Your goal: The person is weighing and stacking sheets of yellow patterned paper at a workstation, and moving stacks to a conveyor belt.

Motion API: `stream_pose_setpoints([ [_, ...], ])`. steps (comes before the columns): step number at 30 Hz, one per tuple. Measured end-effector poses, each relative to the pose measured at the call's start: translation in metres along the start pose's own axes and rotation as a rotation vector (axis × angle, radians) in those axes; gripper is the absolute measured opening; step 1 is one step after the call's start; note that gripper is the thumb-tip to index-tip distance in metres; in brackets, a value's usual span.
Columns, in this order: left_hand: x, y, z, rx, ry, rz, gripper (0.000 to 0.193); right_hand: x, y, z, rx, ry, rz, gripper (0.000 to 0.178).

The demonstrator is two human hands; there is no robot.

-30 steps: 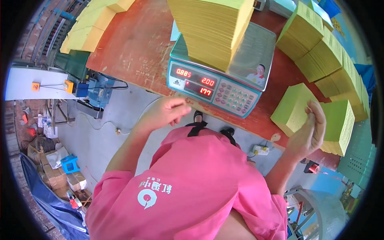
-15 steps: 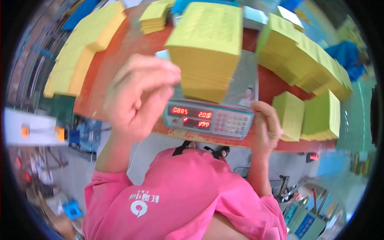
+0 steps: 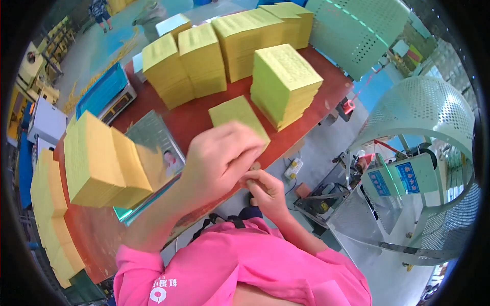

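Note:
My left hand [image 3: 222, 158] is over the table's front edge, fingers bent and closed together. Just below it, my right hand [image 3: 266, 191] has thumb and fingertips pinched, close to the left fingertips. Anything between the fingers is too small or hidden to make out. Behind my left hand lies a low stack of yellow paper [image 3: 237, 113], partly covered by it. A taller yellow paper stack [image 3: 286, 84] stands just beyond. To the left, a large block of yellow paper [image 3: 97, 163] rests on the digital scale [image 3: 153, 132], whose display is not readable from here.
More yellow paper stacks [image 3: 201, 61] line the back of the red table [image 3: 334, 94]; others [image 3: 51, 224] run along its left end. A blue tray [image 3: 104, 89] sits at the far left. A machine with a perforated metal guard [image 3: 423, 109] stands right. A person [image 3: 99, 13] stands far off.
My view has swung right, so the scale and its paper block now appear at left. Both hands have come together over the table's front edge, beside the low stack.

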State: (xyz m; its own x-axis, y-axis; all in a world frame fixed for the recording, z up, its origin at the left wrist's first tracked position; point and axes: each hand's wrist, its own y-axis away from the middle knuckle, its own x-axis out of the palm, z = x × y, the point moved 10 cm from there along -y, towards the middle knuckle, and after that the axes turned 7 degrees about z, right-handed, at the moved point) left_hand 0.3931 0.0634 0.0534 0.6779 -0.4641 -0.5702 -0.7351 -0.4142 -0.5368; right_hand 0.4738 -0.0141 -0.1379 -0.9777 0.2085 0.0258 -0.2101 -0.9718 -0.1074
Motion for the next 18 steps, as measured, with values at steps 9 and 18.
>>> stream_pose_setpoints([
  [9,0.109,-0.141,0.104,-0.180,-0.202,0.080,0.031,-0.124,-0.003,-0.005,0.047,-0.091,-0.102,0.016],
  [18,0.124,-0.159,0.109,-0.219,-0.342,0.150,0.016,-0.158,-0.025,-0.020,0.094,-0.087,0.059,0.016],
])
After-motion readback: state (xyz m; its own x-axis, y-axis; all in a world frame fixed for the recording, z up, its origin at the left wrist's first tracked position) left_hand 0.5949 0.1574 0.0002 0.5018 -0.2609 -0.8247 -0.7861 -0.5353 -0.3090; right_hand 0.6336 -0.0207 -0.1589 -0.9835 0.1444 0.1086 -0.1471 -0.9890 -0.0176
